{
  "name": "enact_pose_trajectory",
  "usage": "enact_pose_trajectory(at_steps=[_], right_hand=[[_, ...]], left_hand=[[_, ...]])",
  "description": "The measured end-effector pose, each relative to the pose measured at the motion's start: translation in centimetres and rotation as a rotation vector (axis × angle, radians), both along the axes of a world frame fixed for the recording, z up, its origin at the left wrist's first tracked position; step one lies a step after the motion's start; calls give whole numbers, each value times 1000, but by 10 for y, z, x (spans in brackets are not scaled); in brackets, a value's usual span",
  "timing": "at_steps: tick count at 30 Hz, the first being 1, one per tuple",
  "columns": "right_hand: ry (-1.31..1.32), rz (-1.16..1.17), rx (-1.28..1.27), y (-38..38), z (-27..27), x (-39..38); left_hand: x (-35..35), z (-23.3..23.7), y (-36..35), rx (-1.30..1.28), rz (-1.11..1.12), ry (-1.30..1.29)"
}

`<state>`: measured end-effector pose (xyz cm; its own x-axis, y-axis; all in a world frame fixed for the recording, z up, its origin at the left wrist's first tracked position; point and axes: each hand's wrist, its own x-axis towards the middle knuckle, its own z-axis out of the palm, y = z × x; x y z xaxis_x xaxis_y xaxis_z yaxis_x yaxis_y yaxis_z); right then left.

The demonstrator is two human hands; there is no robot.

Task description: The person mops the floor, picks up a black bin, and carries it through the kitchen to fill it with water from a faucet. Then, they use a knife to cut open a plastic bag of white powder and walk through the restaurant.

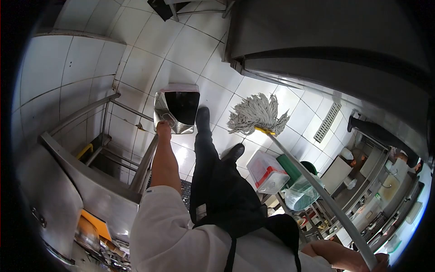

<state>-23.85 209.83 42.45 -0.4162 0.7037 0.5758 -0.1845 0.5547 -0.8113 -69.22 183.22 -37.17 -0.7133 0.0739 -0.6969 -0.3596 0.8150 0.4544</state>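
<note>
We stand in a white-tiled kitchen.
We see a glossy tiled floor point(190, 50), a drain grate point(327, 121), a tiled wall point(68, 68) and a steel cabinet point(326, 31).

Grey-white mop point(257, 113), yellow socket point(264, 131), silver pan point(162, 109), white floor tiles point(190, 45)

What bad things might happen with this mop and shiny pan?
The left hand holds the steel pan by one edge, so it might slip and clatter down. The mop head lies close to the black shoe, so its strings might trip the person. With the right hand on the mop handle, no hand is free to catch a fall.
</note>
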Motion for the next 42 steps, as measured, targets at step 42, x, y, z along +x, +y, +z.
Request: enact_pose_trajectory(at_steps=[42], right_hand=[[205, -178, -130, 105, -14, 51]], left_hand=[[-150, 166, 96, 15, 70, -169]])
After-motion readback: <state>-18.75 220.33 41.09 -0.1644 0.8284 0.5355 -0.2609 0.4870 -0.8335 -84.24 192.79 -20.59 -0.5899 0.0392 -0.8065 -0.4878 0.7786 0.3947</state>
